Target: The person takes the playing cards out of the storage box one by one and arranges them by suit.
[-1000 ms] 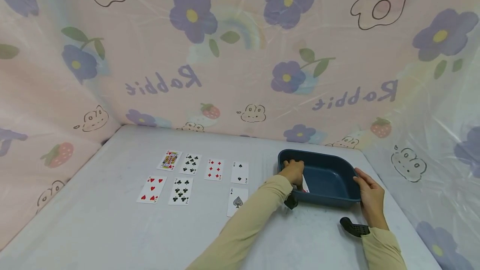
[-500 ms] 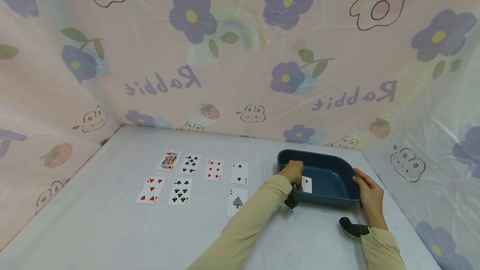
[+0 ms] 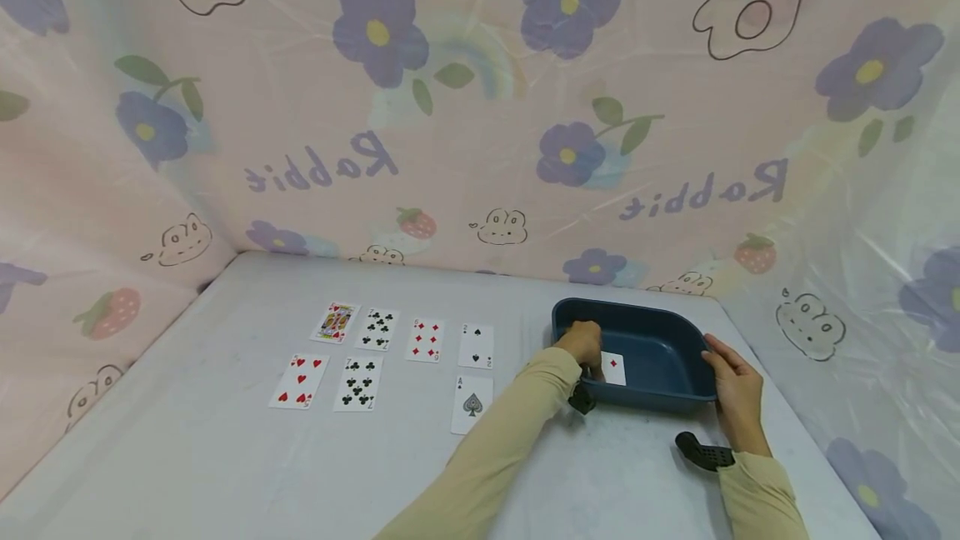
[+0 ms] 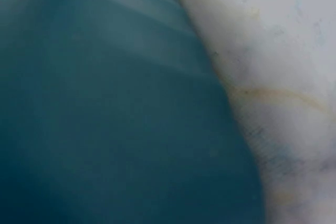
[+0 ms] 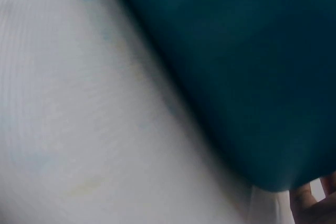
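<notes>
In the head view, a dark blue rectangular tub (image 3: 660, 352) stands on the right part of the table. My left hand (image 3: 582, 346) reaches down inside its left end, with the fingertips hidden. Beside that hand a playing card (image 3: 613, 368) with a red diamond lies on the tub's floor, partly covered by the hand. My right hand (image 3: 738, 394) grips the tub's right rim. The left wrist view holds mostly the blurred blue tub wall (image 4: 131, 119). In the right wrist view, fingers (image 5: 304, 199) touch the tub's lower edge.
Face-up cards lie in two rows left of the tub, including a king of hearts (image 3: 335, 322), six of diamonds (image 3: 426, 341), two of spades (image 3: 476, 347), five of hearts (image 3: 299, 382) and ace of spades (image 3: 472, 404). A patterned curtain (image 3: 450, 190) rises behind the white table (image 3: 225, 457).
The diamond card in the tub shows more of its face than a second ago, just right of my left hand. My right hand keeps its grip on the rim.
</notes>
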`<state>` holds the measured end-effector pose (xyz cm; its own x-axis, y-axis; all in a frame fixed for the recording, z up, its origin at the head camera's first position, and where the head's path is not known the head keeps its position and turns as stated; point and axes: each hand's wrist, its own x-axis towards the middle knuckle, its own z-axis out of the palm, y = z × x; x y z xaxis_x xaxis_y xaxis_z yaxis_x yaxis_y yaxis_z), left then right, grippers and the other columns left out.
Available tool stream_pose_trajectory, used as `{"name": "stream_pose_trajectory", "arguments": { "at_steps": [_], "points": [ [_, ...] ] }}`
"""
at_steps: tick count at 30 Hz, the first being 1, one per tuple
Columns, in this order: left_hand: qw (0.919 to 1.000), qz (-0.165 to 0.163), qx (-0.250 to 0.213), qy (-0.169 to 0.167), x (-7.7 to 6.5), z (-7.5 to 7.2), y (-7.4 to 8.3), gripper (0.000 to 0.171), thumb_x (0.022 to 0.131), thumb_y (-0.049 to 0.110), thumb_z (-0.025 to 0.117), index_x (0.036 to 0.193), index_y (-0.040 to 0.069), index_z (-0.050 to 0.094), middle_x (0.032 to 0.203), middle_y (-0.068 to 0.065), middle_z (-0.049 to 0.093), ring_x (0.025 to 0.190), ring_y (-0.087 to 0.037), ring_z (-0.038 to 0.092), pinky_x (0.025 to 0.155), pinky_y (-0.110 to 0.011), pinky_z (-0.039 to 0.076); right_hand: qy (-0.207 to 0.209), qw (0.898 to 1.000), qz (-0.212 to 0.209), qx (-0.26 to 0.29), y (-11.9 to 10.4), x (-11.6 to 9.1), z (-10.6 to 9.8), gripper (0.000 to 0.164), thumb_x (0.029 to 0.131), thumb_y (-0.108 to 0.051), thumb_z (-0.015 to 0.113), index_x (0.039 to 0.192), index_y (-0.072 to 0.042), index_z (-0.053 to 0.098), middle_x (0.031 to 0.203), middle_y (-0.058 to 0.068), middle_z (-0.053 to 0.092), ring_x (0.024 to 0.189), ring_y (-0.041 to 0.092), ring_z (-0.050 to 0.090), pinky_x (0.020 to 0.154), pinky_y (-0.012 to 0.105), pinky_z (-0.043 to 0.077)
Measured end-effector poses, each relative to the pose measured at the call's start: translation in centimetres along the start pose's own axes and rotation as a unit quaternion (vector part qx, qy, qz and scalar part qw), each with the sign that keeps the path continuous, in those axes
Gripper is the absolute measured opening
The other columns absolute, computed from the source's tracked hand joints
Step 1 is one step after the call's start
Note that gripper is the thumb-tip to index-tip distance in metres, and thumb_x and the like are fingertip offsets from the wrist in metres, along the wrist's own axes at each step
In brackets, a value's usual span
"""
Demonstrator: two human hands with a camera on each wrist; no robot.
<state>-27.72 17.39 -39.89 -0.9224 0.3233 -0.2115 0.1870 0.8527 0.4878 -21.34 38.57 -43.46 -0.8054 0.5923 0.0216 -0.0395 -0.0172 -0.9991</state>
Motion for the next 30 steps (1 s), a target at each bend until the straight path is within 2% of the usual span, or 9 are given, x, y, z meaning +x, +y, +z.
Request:
{"name": "stream_pose_trajectory", "arguments": {
  "at_steps": [2, 6, 11, 13, 17, 22, 25, 30],
  "points": [
    [1.0000, 0.001, -0.008, 0.000, -0.1, -0.1, 0.0, 0.038, 0.057, 0.011, 0.095, 0.087, 0.012, 0.071, 0.090, -0.002, 0.063, 0.086, -0.013, 0.056, 0.068, -0.024, 0.048, 0.000, 1.000, -0.001, 0.002, -0.1, -0.1, 0.0, 0.041, 0.095, -0.007, 0.061, 0.135, -0.002, 0.056, 0.120, -0.013, 0.063, 0.127, 0.006, 0.044, 0.097, 0.014, 0.035],
    [0.9992, 0.024, -0.031, 0.007, -0.2, -0.3, -0.2, 0.044, 0.060, 0.010, 0.094, 0.096, 0.013, 0.070, 0.101, -0.002, 0.059, 0.091, -0.011, 0.051, 0.069, -0.023, 0.046, -0.001, 1.000, 0.000, 0.002, -0.2, -0.2, 0.0, 0.041, 0.094, -0.007, 0.061, 0.135, -0.001, 0.055, 0.116, -0.015, 0.063, 0.127, 0.006, 0.044, 0.097, 0.014, 0.036],
    [0.9968, 0.052, -0.059, 0.015, -0.4, -0.4, -0.4, 0.040, 0.066, 0.005, 0.090, 0.098, 0.011, 0.066, 0.091, 0.002, 0.061, 0.074, -0.009, 0.053, 0.062, -0.021, 0.046, 0.001, 1.000, 0.003, 0.004, -0.1, -0.2, 0.0, 0.041, 0.094, -0.007, 0.062, 0.135, -0.002, 0.056, 0.115, -0.016, 0.064, 0.127, 0.006, 0.045, 0.096, 0.014, 0.036],
    [0.9959, 0.051, -0.073, 0.015, -0.3, -0.5, -0.3, 0.038, 0.067, 0.003, 0.089, 0.097, 0.011, 0.066, 0.087, 0.002, 0.060, 0.068, -0.008, 0.053, 0.058, -0.021, 0.046, 0.001, 1.000, 0.001, 0.003, 0.0, -0.2, 0.0, 0.041, 0.094, -0.007, 0.062, 0.135, -0.002, 0.056, 0.115, -0.017, 0.064, 0.127, 0.006, 0.044, 0.097, 0.014, 0.036],
    [0.9926, 0.045, -0.111, 0.020, -0.3, -0.6, -0.4, 0.037, 0.069, -0.002, 0.087, 0.096, 0.012, 0.066, 0.091, -0.002, 0.058, 0.062, -0.010, 0.055, 0.053, -0.021, 0.046, 0.001, 1.000, -0.004, 0.006, 0.1, -0.1, 0.0, 0.040, 0.094, -0.007, 0.062, 0.134, -0.003, 0.057, 0.114, -0.017, 0.064, 0.127, 0.006, 0.044, 0.097, 0.014, 0.035],
    [0.9890, 0.059, -0.131, 0.037, -0.3, -0.9, -0.6, 0.035, 0.069, -0.001, 0.086, 0.095, 0.012, 0.067, 0.096, -0.002, 0.060, 0.070, -0.010, 0.055, 0.059, -0.021, 0.046, 0.005, 1.000, -0.005, 0.006, 0.1, 0.0, 0.1, 0.039, 0.094, -0.006, 0.063, 0.132, -0.004, 0.059, 0.110, -0.018, 0.065, 0.126, 0.005, 0.045, 0.095, 0.013, 0.036],
    [0.9864, 0.074, -0.138, 0.052, -0.2, -1.1, -0.8, 0.036, 0.069, 0.002, 0.088, 0.096, 0.013, 0.068, 0.097, 0.001, 0.060, 0.083, -0.010, 0.054, 0.066, -0.020, 0.045, 0.005, 1.000, 0.000, -0.004, 0.0, 0.0, 0.0, 0.040, 0.094, -0.008, 0.063, 0.133, -0.004, 0.058, 0.116, -0.016, 0.064, 0.126, 0.005, 0.045, 0.096, 0.013, 0.036],
    [0.9799, 0.063, -0.172, 0.080, -0.2, -1.3, -0.9, 0.036, 0.067, 0.006, 0.089, 0.095, 0.014, 0.068, 0.092, 0.003, 0.058, 0.086, -0.011, 0.052, 0.067, -0.022, 0.046, 0.002, 1.000, 0.005, -0.008, 0.0, -0.1, -0.1, 0.042, 0.095, -0.009, 0.062, 0.135, -0.003, 0.056, 0.127, -0.011, 0.060, 0.128, 0.005, 0.043, 0.098, 0.014, 0.034]
  ]
}}
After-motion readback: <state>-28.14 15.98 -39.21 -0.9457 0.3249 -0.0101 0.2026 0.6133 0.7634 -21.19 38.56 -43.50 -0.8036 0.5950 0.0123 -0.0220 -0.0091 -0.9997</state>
